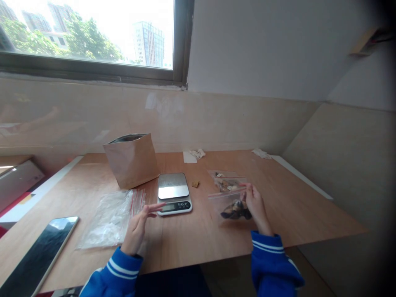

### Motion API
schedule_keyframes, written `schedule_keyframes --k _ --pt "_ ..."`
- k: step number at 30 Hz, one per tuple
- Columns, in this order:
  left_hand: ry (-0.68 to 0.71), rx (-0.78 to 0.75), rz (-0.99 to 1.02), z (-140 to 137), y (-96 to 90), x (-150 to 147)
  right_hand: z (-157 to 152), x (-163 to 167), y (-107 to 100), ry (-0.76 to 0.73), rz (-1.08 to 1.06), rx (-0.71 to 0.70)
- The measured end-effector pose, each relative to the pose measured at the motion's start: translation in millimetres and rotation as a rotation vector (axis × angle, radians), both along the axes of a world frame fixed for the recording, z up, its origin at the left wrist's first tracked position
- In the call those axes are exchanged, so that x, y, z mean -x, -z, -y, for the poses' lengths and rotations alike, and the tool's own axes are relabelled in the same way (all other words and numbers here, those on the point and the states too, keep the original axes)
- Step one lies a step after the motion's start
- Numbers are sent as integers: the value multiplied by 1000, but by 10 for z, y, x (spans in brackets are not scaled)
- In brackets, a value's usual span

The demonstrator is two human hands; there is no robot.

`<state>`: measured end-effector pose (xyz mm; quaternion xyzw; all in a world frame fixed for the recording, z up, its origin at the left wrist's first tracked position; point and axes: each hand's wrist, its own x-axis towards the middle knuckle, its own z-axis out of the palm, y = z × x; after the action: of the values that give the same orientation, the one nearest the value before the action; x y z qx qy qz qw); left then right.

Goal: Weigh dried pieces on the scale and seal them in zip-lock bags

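Note:
My right hand (254,203) pinches the top edge of a clear zip bag (233,209) with dark dried pieces inside. Behind it on the table lie more zip bags (227,181) holding brownish pieces. My left hand (140,225) is open, fingers stretched toward the front of a kitchen scale (173,186); whether they touch it I cannot tell. Nothing lies on the scale's metal plate. Left of that hand is a stack of clear zip bags (107,218) with red seal lines. A small brown piece (195,184) rests just right of the scale.
A brown paper pouch (133,161) stands with its top open behind the clear bags. A phone (43,255) lies at the left front. Crumpled tissue (198,154) and another white scrap (261,154) are along the wall. The wooden table's (309,210) front edge is near my sleeves.

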<state>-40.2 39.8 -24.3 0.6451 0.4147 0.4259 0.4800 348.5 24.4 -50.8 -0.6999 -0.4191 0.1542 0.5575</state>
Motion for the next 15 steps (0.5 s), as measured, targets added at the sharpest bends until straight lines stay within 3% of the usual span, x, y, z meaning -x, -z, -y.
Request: schedule_keyframes --k 4,7,10,12,15 --pt "-326 -140 10 -167 -123 308 -111 -365 64 346 274 242" --pt "-611 -272 -106 -418 -104 516 -98 -229 184 575 518 184" --pt "-772 -333 -310 -796 23 735 -47 58 363 449 718 103" --pt "-770 -294 -382 -1071 134 868 -35 205 482 320 794 170" --pt "-687 -223 -308 -1409 290 994 -70 297 563 243 824 267"
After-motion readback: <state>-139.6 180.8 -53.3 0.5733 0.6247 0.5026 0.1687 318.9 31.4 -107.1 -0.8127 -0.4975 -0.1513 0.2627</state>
